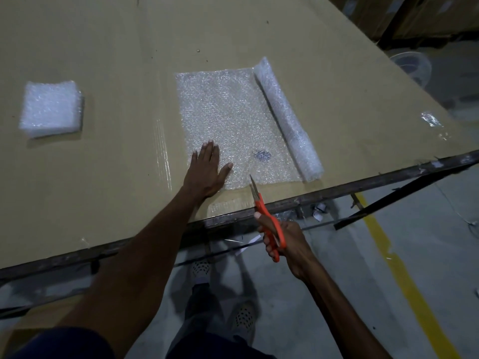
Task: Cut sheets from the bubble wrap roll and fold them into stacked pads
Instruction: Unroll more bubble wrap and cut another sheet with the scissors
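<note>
While the left hand (206,168) presses flat, fingers straight, on the sheet (233,125), the right hand (281,242) grips scissors (269,221).

Dim overhead light, glare on bubble wrap (233,120), dark vignetted corners, wide-angle bending at edges

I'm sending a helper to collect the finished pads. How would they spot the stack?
Start at the cardboard-covered table, then look far left of the unrolled bubble wrap sheet under the left hand. The stack of folded pads sits alone there: a thick white square block, unlike the flat sheet and the roll.
</note>
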### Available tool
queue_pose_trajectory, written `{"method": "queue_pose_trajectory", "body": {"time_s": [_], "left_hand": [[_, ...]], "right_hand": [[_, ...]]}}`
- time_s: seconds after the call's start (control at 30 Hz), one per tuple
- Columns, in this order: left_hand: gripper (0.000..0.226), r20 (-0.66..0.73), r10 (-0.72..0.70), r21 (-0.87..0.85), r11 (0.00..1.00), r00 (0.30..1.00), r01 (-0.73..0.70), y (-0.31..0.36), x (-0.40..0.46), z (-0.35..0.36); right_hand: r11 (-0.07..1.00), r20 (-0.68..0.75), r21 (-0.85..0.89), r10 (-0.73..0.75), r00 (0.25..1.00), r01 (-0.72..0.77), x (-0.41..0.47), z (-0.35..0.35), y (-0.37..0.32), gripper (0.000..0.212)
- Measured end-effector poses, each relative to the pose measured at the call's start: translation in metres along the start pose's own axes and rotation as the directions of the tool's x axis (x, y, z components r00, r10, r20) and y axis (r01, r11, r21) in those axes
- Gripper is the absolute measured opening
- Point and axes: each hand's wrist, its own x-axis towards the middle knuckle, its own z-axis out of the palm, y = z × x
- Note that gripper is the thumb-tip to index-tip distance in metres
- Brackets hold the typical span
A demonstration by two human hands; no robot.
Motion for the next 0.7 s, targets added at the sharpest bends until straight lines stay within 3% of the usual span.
{"method": "queue_pose_trajectory", "body": {"time_s": [0.17, 0.7], "left_hand": [[0.078, -0.006, 0.003, -0.005, 1.0, 1.0, -0.003, -0.001, 0.0, 0.002], [0.075, -0.011, 0.006, -0.011, 1.0, 1.0, -0.006, -0.003, -0.002, 0.003]], "right_hand": [[0.999, -0.024, -0.039, -0.011, 1.0, 0.01, 0.007, 0.0, 0.003, 0.063], [1.0, -0.086, -0.011, -0.029, 0.996, 0.028, 0.006, 0.003, 0.013, 0.057]]}}
